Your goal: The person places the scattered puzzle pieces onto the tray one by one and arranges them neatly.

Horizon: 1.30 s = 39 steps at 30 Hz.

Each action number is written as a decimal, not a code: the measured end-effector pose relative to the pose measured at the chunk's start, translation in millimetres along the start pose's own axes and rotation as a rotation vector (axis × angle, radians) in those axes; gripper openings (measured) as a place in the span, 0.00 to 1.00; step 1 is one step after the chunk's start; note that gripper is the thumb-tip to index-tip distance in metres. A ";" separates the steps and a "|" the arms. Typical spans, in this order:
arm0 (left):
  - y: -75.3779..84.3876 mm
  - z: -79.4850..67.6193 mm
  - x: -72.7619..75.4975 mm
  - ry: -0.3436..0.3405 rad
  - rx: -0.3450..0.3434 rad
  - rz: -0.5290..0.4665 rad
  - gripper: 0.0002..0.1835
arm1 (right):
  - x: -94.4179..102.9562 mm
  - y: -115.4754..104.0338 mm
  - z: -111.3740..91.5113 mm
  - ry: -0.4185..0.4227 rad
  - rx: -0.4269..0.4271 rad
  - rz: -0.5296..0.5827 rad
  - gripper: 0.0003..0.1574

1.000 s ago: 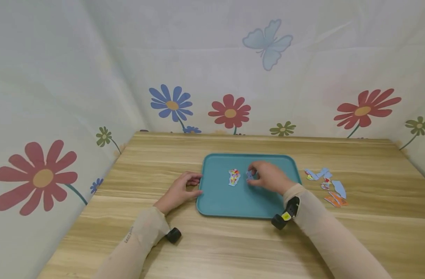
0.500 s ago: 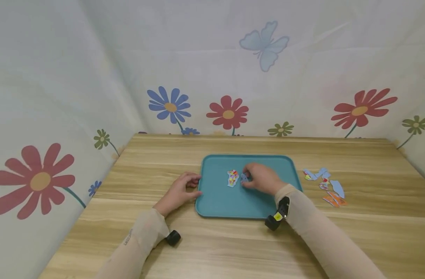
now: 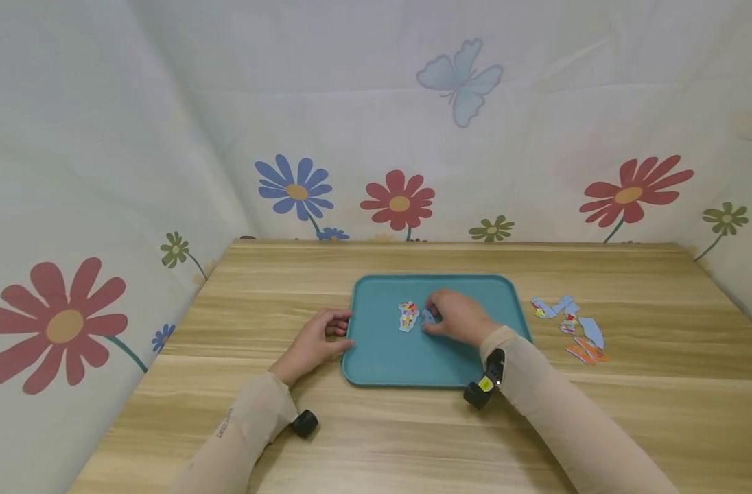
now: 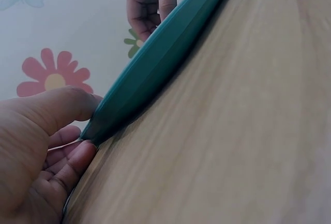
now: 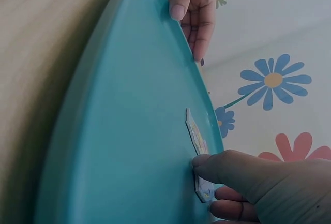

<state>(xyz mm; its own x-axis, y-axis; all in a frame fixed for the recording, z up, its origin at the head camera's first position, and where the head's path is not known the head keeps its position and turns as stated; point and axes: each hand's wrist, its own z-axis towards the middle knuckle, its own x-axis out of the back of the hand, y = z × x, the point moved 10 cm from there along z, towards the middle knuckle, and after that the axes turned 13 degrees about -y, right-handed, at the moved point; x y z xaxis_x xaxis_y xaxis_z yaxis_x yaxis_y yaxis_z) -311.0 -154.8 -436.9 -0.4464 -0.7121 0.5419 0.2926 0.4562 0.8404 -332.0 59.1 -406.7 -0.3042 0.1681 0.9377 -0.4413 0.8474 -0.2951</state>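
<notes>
My right hand (image 3: 461,317) pinches a small light-blue puzzle piece (image 3: 428,317) between thumb and fingers, low over the teal tray (image 3: 388,363). Just left of it lies a multicoloured patterned puzzle piece (image 3: 408,317), flat on the tray. The right wrist view shows the held piece (image 5: 204,189) close to the patterned piece (image 5: 194,131); whether they touch I cannot tell. My left hand (image 3: 314,343) rests at the tray's left edge, thumb and fingers spread along the rim. In the left wrist view, its fingertips (image 4: 85,149) touch the tray's outer side.
To the right of the tray, several loose puzzle pieces lie on the wooden table (image 3: 363,439): blue ones (image 3: 591,332), orange ones (image 3: 586,350) and a red-and-white one (image 3: 568,324). A flower-print cloth (image 3: 326,103) hangs behind and at the left.
My right hand has moved left across the tray with the blue piece, closer to the patterned piece. The left hand stays at the rim. The head view has shifted slightly.
</notes>
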 end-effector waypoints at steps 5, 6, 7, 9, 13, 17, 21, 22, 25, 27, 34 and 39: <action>-0.7 -0.1 0.1 0.000 0.000 -0.002 0.29 | -0.3 -0.6 -0.9 -0.006 -0.012 -0.002 0.25; -1.2 -0.2 0.2 0.001 0.002 -0.005 0.29 | -0.3 -0.8 -0.9 -0.005 -0.013 -0.005 0.26; -1.5 -0.3 0.4 0.003 0.004 -0.008 0.29 | -0.1 -1.0 -1.0 -0.004 -0.012 -0.005 0.26; -1.3 -0.6 0.4 0.003 -0.003 -0.005 0.29 | 0.2 -1.6 -1.3 -0.001 -0.008 -0.005 0.26; -2.9 -0.7 -1.0 0.004 -0.009 -0.012 0.29 | 0.1 -1.8 -3.2 -0.003 -0.002 0.008 0.26; -5.5 -0.4 -2.0 0.005 -0.011 -0.022 0.29 | 1.7 -1.5 -6.0 -0.016 -0.005 0.029 0.28; -6.0 0.2 -1.5 0.007 -0.021 -0.021 0.29 | 9.9 -1.1 -10.6 -0.013 -0.015 0.053 0.29; -6.4 0.8 -1.4 0.008 -0.024 -0.021 0.29 | 12.9 -0.9 -12.2 -0.009 -0.015 0.062 0.29; -5.7 1.4 -0.7 0.008 -0.022 -0.018 0.29 | 23.2 -0.2 -17.2 0.020 -0.002 0.071 0.29; -5.0 1.7 -0.8 0.008 -0.020 -0.012 0.29 | 30.2 0.4 -20.9 0.042 0.006 0.073 0.30; -0.6 0.2 -0.2 0.003 -0.019 -0.006 0.29 | 53.0 -1.7 -34.7 0.091 0.035 0.059 0.30; 2.0 -1.2 0.2 -0.005 -0.016 -0.010 0.29 | 65.4 -2.2 -44.2 0.109 0.043 0.034 0.29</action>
<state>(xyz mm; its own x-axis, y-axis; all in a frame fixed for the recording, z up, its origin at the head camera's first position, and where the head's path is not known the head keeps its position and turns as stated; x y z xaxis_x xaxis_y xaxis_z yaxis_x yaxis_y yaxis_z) -309.5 -154.7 -435.1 -0.4536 -0.7138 0.5336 0.3018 0.4404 0.8456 -313.7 90.5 -336.6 -0.2271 0.2520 0.9407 -0.4685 0.8186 -0.3324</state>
